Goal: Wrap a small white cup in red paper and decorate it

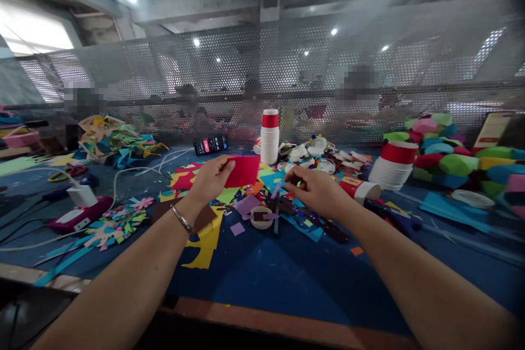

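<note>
My left hand (211,179) is closed, pinching a red sheet of paper (243,171) between thumb and fingers above the table. My right hand (308,186) hovers over the scraps, its fingers loosely bent and apart, with nothing clearly held. Just left of its fingertips is a narrow purple strip (275,190); contact cannot be made out. Below, a dark thin stick (276,216) stands beside a round pale lid-like piece (262,224) with purple paper strips on it. Purple paper (246,206) and cut yellow paper (209,240) lie nearby.
A tall stack of paper cups (269,139) stands at the back, with another cup stack (394,167) to the right. Small white pieces (315,151) are heaped between them. A phone (211,145), a purple power strip (80,216) and cables lie left. Colourful paper shapes (455,158) fill the far right.
</note>
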A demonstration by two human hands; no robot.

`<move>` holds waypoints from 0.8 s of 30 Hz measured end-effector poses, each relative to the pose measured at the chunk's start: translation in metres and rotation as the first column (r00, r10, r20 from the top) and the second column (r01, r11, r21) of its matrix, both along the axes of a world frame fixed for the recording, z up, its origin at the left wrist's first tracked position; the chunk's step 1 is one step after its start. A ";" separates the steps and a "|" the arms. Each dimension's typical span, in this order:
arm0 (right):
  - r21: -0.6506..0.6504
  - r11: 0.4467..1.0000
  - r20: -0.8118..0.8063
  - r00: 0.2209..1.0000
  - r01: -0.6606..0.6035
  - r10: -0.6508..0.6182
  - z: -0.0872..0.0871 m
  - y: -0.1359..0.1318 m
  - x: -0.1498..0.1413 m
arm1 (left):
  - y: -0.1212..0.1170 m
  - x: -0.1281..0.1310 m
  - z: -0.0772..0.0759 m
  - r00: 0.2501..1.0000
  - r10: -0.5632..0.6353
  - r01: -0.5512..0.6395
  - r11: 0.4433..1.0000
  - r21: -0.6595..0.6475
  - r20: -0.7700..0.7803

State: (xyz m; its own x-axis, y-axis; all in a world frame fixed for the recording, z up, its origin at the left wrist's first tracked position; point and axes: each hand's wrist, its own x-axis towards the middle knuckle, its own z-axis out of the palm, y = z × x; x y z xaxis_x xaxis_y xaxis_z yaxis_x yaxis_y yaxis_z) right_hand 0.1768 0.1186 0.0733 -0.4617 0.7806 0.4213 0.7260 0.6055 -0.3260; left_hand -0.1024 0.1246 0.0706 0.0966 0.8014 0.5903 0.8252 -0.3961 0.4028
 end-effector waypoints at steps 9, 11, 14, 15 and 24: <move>0.000 0.998 -0.174 0.983 -0.057 0.056 0.002 -0.006 -0.006 | -0.017 0.029 -0.004 0.848 -0.501 0.502 0.864 0.040 0.172; 0.069 0.996 -0.176 0.983 -0.049 0.061 0.000 -0.005 -0.005 | -0.019 0.031 -0.002 0.844 -0.512 0.511 0.858 0.048 0.161; 0.139 0.990 -0.174 0.985 0.017 0.007 -0.001 -0.003 -0.003 | -0.018 0.024 0.003 0.888 -0.430 0.424 0.903 0.072 0.160; 0.153 0.987 -0.169 0.985 0.047 -0.021 -0.001 -0.002 -0.002 | -0.017 0.019 0.005 0.901 -0.392 0.382 0.920 0.092 0.183; 0.154 0.969 -0.242 0.958 0.195 -0.154 0.004 -0.006 0.002 | -0.007 -0.003 0.001 0.956 -0.268 0.287 0.936 -0.206 0.117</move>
State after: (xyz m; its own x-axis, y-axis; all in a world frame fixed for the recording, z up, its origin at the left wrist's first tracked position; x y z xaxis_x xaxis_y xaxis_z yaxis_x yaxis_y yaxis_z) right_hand 0.1787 0.1130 0.0773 -0.2017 0.7454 0.6353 0.7446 0.5381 -0.3950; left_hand -0.1052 0.1173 0.0712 0.2904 0.8599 0.4197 0.6537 -0.4986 0.5693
